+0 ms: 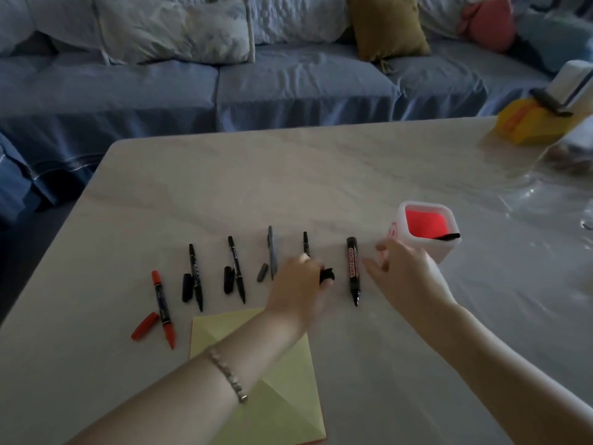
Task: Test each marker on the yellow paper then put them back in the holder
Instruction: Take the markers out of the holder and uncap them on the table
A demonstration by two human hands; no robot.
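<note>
Six markers lie on our surface (pixel 288 187) in a row, uncapped, most with a cap beside them; we judge them laid out this way so each can be taken in turn.

- Red marker (pixel 163 308), far left, cap (pixel 145 326) alongside.
- Two black markers (pixel 195 277) (pixel 236 269), caps just beside.
- Grey marker (pixel 272 252), small cap (pixel 262 272) to its left.
- Thin black marker (pixel 305 244), partly under our left hand (pixel 301 281).
- Whiteboard marker (pixel 353 271), the thickest, near the holder (pixel 426 231).

All long axes run near to far, tips toward us and the yellow paper (pixel 282 396), which lies at the near edge under our left forearm.

Our left-hand fingers pinch a black cap (pixel 327 275), probably to set it down. Our right hand (pixel 407 274) hovers by the holder, fingers spread, holding nothing. The holder shows one dark piece at its rim; what it is we cannot tell. Testing looks not yet begun.
</note>
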